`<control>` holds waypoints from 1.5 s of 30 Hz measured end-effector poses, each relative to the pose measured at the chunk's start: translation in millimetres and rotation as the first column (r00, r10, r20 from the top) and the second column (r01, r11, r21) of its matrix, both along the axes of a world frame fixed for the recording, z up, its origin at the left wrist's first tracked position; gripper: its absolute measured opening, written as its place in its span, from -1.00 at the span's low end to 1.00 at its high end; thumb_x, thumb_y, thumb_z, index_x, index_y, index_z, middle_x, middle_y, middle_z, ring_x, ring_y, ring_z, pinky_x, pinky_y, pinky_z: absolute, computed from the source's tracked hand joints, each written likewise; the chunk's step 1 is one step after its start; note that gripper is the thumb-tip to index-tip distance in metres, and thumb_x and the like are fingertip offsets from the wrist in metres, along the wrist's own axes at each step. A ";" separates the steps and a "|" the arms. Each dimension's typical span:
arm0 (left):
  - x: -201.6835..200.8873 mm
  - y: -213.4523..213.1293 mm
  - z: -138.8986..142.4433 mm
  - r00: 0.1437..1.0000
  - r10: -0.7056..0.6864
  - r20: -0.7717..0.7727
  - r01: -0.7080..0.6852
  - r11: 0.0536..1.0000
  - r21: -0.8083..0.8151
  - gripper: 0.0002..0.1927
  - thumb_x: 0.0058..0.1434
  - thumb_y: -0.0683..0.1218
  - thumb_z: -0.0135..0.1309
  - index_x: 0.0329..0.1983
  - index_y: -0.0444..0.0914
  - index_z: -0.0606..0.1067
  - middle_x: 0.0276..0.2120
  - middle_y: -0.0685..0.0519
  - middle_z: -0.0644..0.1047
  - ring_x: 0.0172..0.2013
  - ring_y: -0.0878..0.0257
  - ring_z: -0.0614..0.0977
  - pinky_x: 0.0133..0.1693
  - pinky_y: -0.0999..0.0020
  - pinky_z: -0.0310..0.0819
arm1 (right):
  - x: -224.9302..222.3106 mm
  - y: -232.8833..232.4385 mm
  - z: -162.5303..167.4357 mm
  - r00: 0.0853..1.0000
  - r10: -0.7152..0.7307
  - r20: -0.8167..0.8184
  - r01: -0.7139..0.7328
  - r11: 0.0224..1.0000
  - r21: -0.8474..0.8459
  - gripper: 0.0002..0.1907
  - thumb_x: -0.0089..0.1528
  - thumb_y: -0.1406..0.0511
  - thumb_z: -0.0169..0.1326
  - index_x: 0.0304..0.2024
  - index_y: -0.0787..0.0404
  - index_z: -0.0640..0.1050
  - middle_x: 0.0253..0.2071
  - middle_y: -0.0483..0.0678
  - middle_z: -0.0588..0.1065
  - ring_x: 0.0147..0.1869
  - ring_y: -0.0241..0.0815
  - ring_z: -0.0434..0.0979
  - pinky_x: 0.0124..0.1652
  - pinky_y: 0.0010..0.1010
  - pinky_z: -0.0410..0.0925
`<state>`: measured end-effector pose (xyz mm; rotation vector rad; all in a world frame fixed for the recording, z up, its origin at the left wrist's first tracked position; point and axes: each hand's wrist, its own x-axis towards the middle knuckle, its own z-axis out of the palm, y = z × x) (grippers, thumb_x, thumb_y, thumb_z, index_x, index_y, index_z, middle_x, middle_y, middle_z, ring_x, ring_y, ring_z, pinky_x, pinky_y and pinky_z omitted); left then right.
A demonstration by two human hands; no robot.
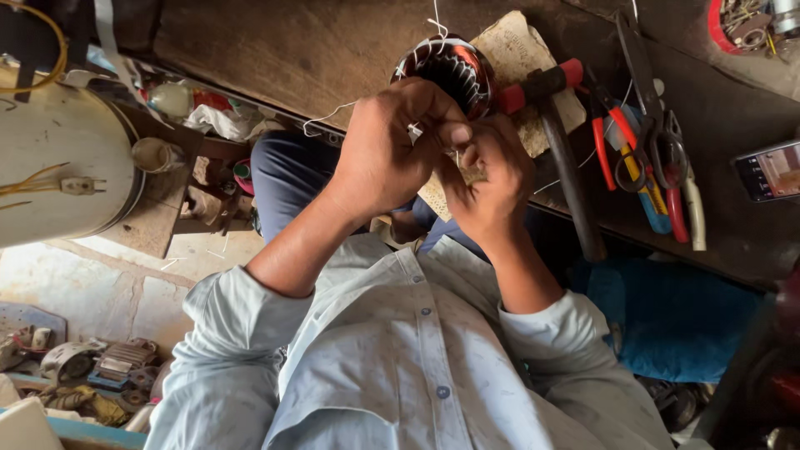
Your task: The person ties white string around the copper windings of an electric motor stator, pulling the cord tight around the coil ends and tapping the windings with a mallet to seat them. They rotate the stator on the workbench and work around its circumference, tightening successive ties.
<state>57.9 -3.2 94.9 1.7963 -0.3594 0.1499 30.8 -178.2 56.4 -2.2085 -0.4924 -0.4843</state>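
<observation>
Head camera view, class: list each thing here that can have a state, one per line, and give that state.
Left hand: closed, pinching thin white string at the winding.
Right hand: closed, fingers curled on the same string.
Round motor stator with copper winding: lying on the dark workbench, partly hidden by the hands.
Red-headed hammer: lying flat, unheld.
Red-handled pliers: lying flat, unheld.
Black phone: screen lit.

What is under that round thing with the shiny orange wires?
Under the round wire-wound ring lies a worn tan pad on the dark wooden bench. The left hand and right hand cover the ring's near edge, so that part is hidden.
</observation>
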 end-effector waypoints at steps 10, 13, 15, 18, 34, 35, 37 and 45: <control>19.6 27.8 -19.2 0.968 -0.116 0.222 0.074 0.979 0.188 -0.72 0.24 -0.27 0.26 0.01 -0.24 0.57 -0.22 0.02 0.67 -0.20 0.12 0.65 -0.07 0.18 0.47 | 5.1 -24.3 0.6 0.983 0.125 -0.131 -0.097 0.975 0.197 -0.88 0.35 0.37 0.24 -0.23 0.29 0.56 -0.24 -0.05 0.51 -0.21 -0.23 0.47 -0.27 -0.49 0.31; 19.0 31.8 -23.3 0.968 -0.180 0.174 0.159 0.979 0.128 -0.70 0.18 -0.30 0.24 -0.02 -0.25 0.53 -0.23 0.05 0.67 -0.17 0.15 0.63 -0.02 0.23 0.45 | 12.0 -26.3 10.8 0.971 0.173 -0.165 -0.134 0.966 0.220 -0.88 0.39 0.36 0.23 -0.17 0.32 0.57 -0.20 -0.05 0.51 -0.24 -0.30 0.48 -0.23 -0.51 0.34; 17.7 32.9 -26.3 0.976 -0.171 0.135 0.159 0.983 0.097 -0.70 0.17 -0.29 0.26 -0.06 -0.24 0.49 -0.23 0.07 0.63 -0.15 0.15 0.60 -0.03 0.29 0.46 | 19.3 -25.9 19.2 0.967 0.199 -0.159 -0.164 0.964 0.210 -0.89 0.38 0.38 0.24 -0.19 0.32 0.58 -0.21 -0.05 0.50 -0.27 -0.32 0.45 -0.27 -0.52 0.30; 12.2 30.5 -33.2 0.982 -0.141 0.124 0.132 0.988 0.081 -0.68 0.20 -0.28 0.28 -0.07 -0.24 0.42 -0.19 0.07 0.56 -0.11 0.12 0.55 -0.02 0.31 0.47 | 34.6 -21.1 30.6 0.949 0.272 -0.161 -0.240 0.952 0.192 -0.90 0.42 0.39 0.24 -0.17 0.31 0.57 -0.24 -0.07 0.49 -0.26 -0.34 0.45 -0.26 -0.55 0.31; -21.5 12.1 -65.5 0.861 0.038 0.507 -0.287 0.859 0.423 -0.58 0.24 0.01 0.40 0.15 -0.05 0.57 0.16 0.02 0.38 0.13 -0.02 0.41 0.09 0.09 0.32 | 57.4 -13.5 36.9 0.984 0.100 0.149 -0.046 0.943 -0.328 -0.87 0.24 0.38 0.34 -0.25 0.25 0.61 -0.26 -0.02 0.52 -0.12 -0.04 0.48 -0.07 -0.24 0.32; -21.4 11.1 -65.8 0.865 0.035 0.501 -0.286 0.854 0.435 -0.58 0.23 0.02 0.40 0.13 -0.06 0.58 0.16 0.01 0.39 0.16 -0.04 0.41 0.11 0.06 0.31 | 46.1 -18.0 33.5 0.999 -0.011 0.031 0.015 0.989 -0.146 -0.87 0.30 0.38 0.27 -0.15 0.25 0.58 -0.23 -0.06 0.53 -0.15 -0.16 0.48 -0.09 -0.33 0.34; -21.1 6.9 -67.2 0.869 0.068 0.490 -0.279 0.886 0.371 -0.59 0.20 -0.02 0.38 0.10 -0.11 0.56 0.19 -0.05 0.38 0.25 -0.17 0.35 0.22 -0.01 0.31 | 20.0 -23.1 20.0 0.960 -0.139 -0.243 0.190 0.961 0.201 -0.84 0.44 0.38 0.14 0.06 0.26 0.51 -0.16 -0.13 0.53 -0.19 -0.38 0.47 -0.11 -0.51 0.37; -20.4 -7.4 -79.0 0.934 0.065 0.353 -0.136 0.974 0.181 -0.61 0.18 -0.27 0.34 0.05 -0.31 0.50 0.17 -0.17 0.45 0.43 -0.37 0.26 0.45 -0.19 0.28 | -39.6 -23.0 -31.4 0.634 0.412 -0.655 0.109 0.791 0.602 -0.72 0.43 0.42 -0.01 0.20 0.27 0.42 -0.31 -0.11 0.53 -0.32 -0.39 0.46 -0.29 -0.54 0.37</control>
